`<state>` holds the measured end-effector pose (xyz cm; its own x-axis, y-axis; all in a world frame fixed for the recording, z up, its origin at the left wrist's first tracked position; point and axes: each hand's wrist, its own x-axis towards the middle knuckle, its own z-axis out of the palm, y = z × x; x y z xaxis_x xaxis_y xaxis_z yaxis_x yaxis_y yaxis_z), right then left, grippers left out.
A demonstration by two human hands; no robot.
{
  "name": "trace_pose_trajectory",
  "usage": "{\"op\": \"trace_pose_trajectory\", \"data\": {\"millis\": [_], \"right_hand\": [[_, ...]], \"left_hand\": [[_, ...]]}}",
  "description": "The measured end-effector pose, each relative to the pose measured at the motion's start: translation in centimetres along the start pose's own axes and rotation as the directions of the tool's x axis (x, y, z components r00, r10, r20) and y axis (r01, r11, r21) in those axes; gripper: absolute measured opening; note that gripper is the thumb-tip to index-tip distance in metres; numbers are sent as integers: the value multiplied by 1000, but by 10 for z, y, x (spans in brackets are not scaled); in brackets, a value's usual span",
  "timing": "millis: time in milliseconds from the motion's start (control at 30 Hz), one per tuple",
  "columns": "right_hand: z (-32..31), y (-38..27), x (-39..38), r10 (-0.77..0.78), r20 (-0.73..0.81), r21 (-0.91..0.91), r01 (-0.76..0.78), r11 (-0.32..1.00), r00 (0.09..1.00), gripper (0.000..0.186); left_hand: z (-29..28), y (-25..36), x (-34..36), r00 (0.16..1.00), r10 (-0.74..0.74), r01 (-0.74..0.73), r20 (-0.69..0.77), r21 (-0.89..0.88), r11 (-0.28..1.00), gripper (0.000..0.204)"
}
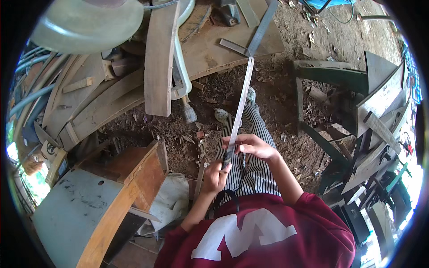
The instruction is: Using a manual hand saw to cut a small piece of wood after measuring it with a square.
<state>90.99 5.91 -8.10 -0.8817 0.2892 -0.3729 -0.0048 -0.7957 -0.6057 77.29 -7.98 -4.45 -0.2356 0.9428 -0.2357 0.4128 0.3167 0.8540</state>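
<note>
My left hand [216, 177] grips the dark body of what looks like a tape measure [227, 158], with a long, pale strip [242, 99] extending forward to the board's edge. My right hand [251, 146] is at the near part of the strip, its fingers curled across it. The strip's far end meets a metal try square [258, 35] lying on a dusty wooden board [208, 53].
A grey plank [157, 62] and pale curved frame [181, 85] stand left of the board. Stacked wood and piping [78, 102] fill the left. A grey-blue panel [76, 210] is lower left. Dark green frames [333, 76] crowd the right. Dirt floor [192, 143] holds leaves and scraps.
</note>
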Motion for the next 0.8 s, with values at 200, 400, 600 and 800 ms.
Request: {"op": "trace_pose_trajectory", "data": {"millis": [200,400,600,800], "right_hand": [[-14,-8,5,-57,-85,52,62,997,995,26],[-85,-32,-25,-73,-785,178,338,924,615,22],[-121,-3,-108,71,-835,312,363,878,545,17],[-136,-3,-128,116,-853,334,362,870,509,16]], "left_hand": [[17,9,53,990,-17,30,142,-88,996,17],[53,16,150,987,-154,154,40,17,988,17],[95,-10,311,991,55,-56,-126,-5,998,14],[114,13,385,856,-24,133,-516,176,975,39]]}}
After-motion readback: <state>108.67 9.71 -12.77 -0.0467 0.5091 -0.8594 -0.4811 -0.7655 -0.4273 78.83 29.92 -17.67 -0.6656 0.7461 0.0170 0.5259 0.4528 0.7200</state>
